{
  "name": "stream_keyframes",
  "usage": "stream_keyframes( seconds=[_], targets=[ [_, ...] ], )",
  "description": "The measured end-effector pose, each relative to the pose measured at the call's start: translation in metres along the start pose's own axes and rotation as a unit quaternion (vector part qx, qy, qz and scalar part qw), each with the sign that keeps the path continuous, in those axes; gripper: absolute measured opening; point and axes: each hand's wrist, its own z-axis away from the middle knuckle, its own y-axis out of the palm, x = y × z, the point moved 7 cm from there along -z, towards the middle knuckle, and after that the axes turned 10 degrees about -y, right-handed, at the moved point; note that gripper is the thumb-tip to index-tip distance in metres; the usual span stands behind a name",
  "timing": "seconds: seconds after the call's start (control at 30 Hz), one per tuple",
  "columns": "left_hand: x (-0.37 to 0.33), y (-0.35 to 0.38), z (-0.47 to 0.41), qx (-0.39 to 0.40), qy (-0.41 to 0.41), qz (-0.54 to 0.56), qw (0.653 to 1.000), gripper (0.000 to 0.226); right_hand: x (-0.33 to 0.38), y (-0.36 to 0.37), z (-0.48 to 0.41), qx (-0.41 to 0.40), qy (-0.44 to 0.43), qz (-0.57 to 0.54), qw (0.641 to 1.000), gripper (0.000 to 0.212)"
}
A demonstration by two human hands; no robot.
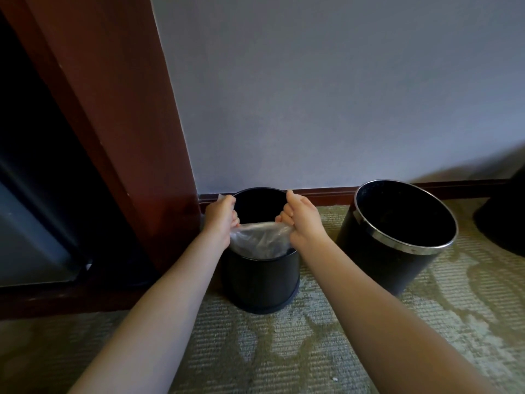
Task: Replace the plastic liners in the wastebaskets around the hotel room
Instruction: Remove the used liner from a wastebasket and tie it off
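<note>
– Gripping the liner (262, 237), are both hands on it?
– Yes. The left hand (220, 216) has its fingers curled round the clear plastic at the left rim of the bin (261, 280). The right hand (301, 220) pinches the plastic at the right rim, fingers bent.
– Where does the liner lie?
– It is stretched between the two hands across the near half of the bin's mouth and sags down inside. A scrap of it shows over the rim behind the left hand. The far half of the mouth is dark.
– And the bin?
– Small, round and black, it stands upright on the patterned carpet (284, 351). It is near the baseboard (326, 192) under the grey wall (312, 95), just beside a reddish wooden post (136, 137) on its left.
– Anything else nearby?
– A second bin (377, 251) stands to the right, apart from the first. It is larger and black, with a metal band round its rim. Its inside is too dark to read. A dark shape (502, 217) sits at the right edge, cut off by the frame.
</note>
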Motion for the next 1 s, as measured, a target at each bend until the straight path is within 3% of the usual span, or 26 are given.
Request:
stream_keyframes(
  seconds=[0.07,0.13,0.23,0.3,0.33,0.43,0.57,0.67,0.77,0.83,0.93,1.0],
  targets=[
    [-0.005,-0.009,-0.004,-0.024,0.013,0.007,1.000,0.034,0.005,-0.002,0.000,-0.012,-0.025,0.046,0.999,0.026],
    [-0.007,-0.014,-0.006,-0.036,0.017,0.010,0.999,0.034,0.012,-0.004,0.001,-0.002,-0.071,0.207,0.976,0.018],
    [-0.008,-0.002,-0.001,0.002,0.027,-0.034,0.999,0.031,0.010,0.003,0.006,0.078,-0.122,0.445,0.884,0.018],
    [-0.008,0.015,0.009,0.056,0.042,-0.048,0.996,0.029,-0.003,0.006,0.006,0.134,-0.121,0.536,0.824,0.016],
    [-0.008,0.022,0.014,0.083,0.051,-0.048,0.994,0.029,-0.008,0.005,0.005,0.142,-0.112,0.552,0.814,0.014],
    [-0.007,0.035,0.023,0.136,0.083,-0.080,0.984,0.023,-0.012,-0.002,0.001,0.130,-0.098,0.540,0.826,0.005],
    [-0.002,0.043,0.030,0.162,0.096,-0.161,0.969,0.028,0.007,-0.007,-0.003,0.091,-0.149,0.524,0.834,0.013],
    [-0.001,0.048,0.029,0.138,0.124,-0.243,0.952,0.022,0.025,-0.010,-0.002,0.056,-0.216,0.553,0.803,0.014],
    [0.001,0.053,0.025,0.136,0.128,-0.301,0.935,0.018,0.036,-0.007,0.003,0.081,-0.244,0.607,0.752,0.022],
    [0.006,0.059,0.026,0.173,0.120,-0.341,0.916,0.035,0.044,0.000,0.006,0.118,-0.259,0.619,0.732,0.020],
    [0.010,0.070,0.036,0.238,0.121,-0.361,0.894,0.062,0.058,0.008,0.009,0.140,-0.246,0.601,0.747,0.009],
    [0.009,0.078,0.045,0.274,0.145,-0.346,0.886,0.061,0.067,0.013,0.010,0.153,-0.228,0.591,0.759,0.014]
  ],
)
